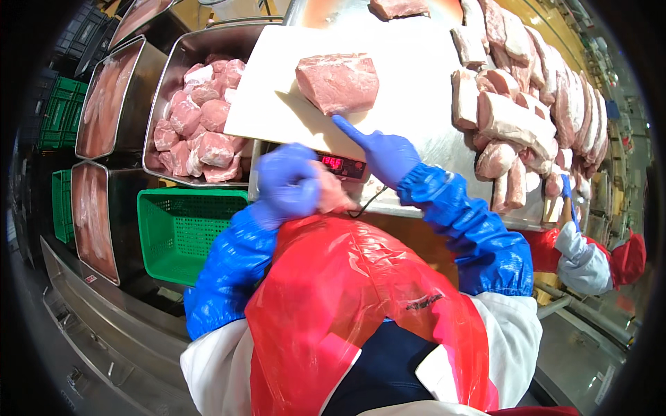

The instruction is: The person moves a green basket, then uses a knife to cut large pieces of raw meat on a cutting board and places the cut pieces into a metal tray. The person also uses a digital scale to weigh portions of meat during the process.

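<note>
The left hand (288, 182), in a purple-blue glove, is blurred; its fingers are curled tightly, clenched around a small pink piece of meat (331, 191) that shows only on their right side, the rest being covered by the glove. The right hand (386, 154) has its index finger stretched out, the tip at the lower corner of a thick pork loin block (338, 83); whether it touches the meat is hard to make out. Its other fingers are folded under, so I cannot tell whether they grasp anything

The loin block rests on a white cutting board (260, 90), just beyond the right fingertip. Between the two hands is a digital scale display (340, 165) with red lit figures, the left fingers close to its edge and the rest of its body mostly hidden. A dark cable (368, 203) loops just below it, partly lost behind the red apron (361, 277)

Beyond the left fingers, to the left, stands a steel tub (201, 184) of cut pork chunks (208, 114), its near right side overlapped by the board. Nearer, left of the same fingers, is a green perforated basket (156, 256), partly covered by the blue sleeve (229, 260). Well to the right of the right fingers lie heaped pork loin strips (513, 121); past them a co-worker's sleeve (583, 256) shows, the body cut off. Another meat piece (399, 7), far ahead of the fingers, is cropped by the upper edge
</note>
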